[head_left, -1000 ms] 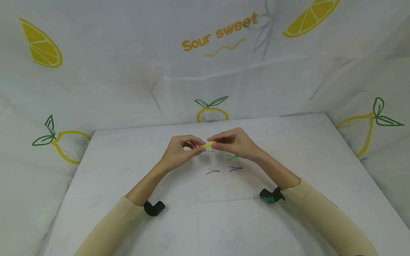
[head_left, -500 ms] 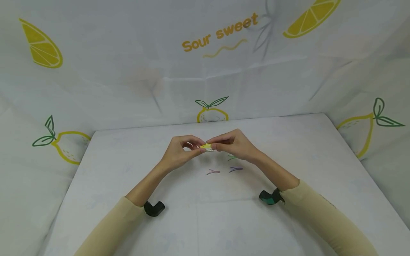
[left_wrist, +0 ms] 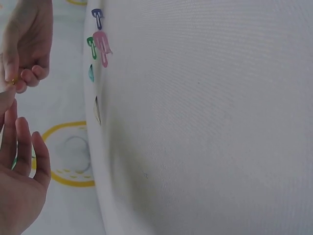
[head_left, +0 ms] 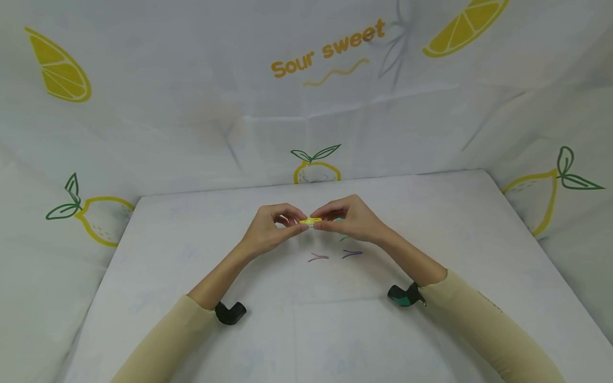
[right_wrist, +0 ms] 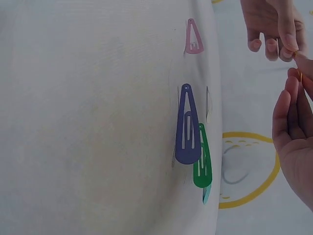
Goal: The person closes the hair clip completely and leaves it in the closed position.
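Both hands hold a small yellow hair clip [head_left: 311, 221] above the far middle of the table. My left hand [head_left: 270, 229] pinches its left end between thumb and fingers. At its right end, my right hand [head_left: 354, 219] does the same. The fingers cover much of the clip, so I cannot tell whether it is snapped or unsnapped. Below and nearer lie a pink snap clip [right_wrist: 194, 50] and a purple-blue snap clip [right_wrist: 188, 155]. A green snap clip [right_wrist: 202, 180] lies partly behind my right hand in the head view.
A teal clip [left_wrist: 91, 73] and a pale clip [left_wrist: 97, 111] lie farther back on the white-covered table [head_left: 297, 340]. Behind it hangs a white cloth [head_left: 191, 106] printed with lemons. Black devices [head_left: 231, 313] are strapped at both wrists.
The yellow clip has turned a little between the fingers and sits slightly lower. My right thumb has shifted to its lower edge. The left hand has barely moved.
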Demonstrator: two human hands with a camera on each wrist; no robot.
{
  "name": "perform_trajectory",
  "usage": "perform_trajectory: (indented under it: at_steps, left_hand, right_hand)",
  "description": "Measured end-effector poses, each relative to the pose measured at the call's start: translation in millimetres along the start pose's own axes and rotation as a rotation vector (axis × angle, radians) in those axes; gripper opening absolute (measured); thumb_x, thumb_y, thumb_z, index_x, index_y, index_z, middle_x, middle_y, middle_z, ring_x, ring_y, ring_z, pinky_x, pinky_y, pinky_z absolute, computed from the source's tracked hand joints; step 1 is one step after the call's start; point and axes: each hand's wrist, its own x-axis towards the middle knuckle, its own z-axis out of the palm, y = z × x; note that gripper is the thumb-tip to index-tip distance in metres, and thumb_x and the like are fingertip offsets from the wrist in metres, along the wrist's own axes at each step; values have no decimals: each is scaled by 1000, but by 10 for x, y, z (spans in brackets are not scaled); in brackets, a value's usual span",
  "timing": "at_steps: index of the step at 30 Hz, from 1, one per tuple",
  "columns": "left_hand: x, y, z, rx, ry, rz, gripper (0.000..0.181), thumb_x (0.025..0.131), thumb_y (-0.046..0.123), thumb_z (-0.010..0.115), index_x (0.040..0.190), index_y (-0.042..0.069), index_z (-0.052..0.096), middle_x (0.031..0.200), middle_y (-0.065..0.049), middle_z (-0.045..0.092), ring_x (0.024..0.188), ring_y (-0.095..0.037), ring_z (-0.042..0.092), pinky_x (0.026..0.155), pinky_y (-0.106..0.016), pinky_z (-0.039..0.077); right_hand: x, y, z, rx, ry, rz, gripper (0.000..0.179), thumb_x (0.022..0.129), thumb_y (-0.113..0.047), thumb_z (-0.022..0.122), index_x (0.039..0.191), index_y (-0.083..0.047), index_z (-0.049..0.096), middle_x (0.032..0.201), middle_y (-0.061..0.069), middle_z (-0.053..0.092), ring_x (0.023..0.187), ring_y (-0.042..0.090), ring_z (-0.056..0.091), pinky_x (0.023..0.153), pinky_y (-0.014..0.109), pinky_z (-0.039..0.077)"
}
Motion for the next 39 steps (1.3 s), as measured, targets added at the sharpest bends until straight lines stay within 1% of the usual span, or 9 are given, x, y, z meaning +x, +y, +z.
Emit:
perform_trajectory:
  at_steps: [4,10,17,20,25,28,34,39]
  left_hand:
    - [-14,-11,3,3,-8,-2,10,93,12,84,103,11,83,95,-5,80,82,-14,65,85,-27,59]
    - [-24,-22,-12,21,-22,-26,13,93,13,86,105,10,82,96,-4,79,85,-17,66,84,-28,59]
    - [-47,-63,-37,27,-17,-51,13,93,15,86,105,10,82,99,-6,80,86,-15,66,83,-26,59]
    - [-57,-69,-43,26,-19,-58,15,93,15,86,105,8,82,99,-6,80,86,-16,66,82,-25,58]
    - [-69,-83,-44,30,-30,-69,18,95,13,84,108,2,81,98,-7,79,85,-17,66,80,-23,58]
    - [-77,-95,-43,36,-37,-69,17,96,12,83,109,1,81,98,-8,78,84,-15,65,79,-22,57]
    - [-90,-96,-39,45,-36,-70,17,96,11,82,109,0,81,97,-9,78,83,-11,64,77,-21,57]
    - [-92,-84,-27,45,-37,-69,17,97,11,81,109,-2,80,97,-10,78,83,-11,64,76,-21,56]
  right_hand:
    - [0,-1,6,-22,-5,-8,15,94,-11,84,110,-11,86,104,6,84,86,16,73,84,34,62]
    - [3,30,-2,-52,-6,-5,16,95,-11,83,111,-9,85,106,9,84,88,16,73,86,34,63]
    - [17,61,3,-80,-14,21,15,94,-11,84,109,-9,86,105,8,84,87,16,74,87,38,63]
    - [21,81,17,-109,-25,24,15,94,-11,84,109,-9,86,103,7,85,87,13,75,86,36,63]
    - [26,132,47,-168,-56,35,15,93,-12,86,107,-8,86,101,6,85,87,11,76,83,26,62]
    - [44,179,65,-211,-80,43,14,93,-12,86,106,-8,86,102,6,85,86,12,75,82,22,61]
    - [75,223,111,-339,-124,32,13,93,-12,85,106,-8,86,102,4,85,84,7,71,79,22,59]
    - [71,214,130,-389,-141,35,12,93,-11,85,104,-7,86,99,3,84,84,7,70,79,22,58]
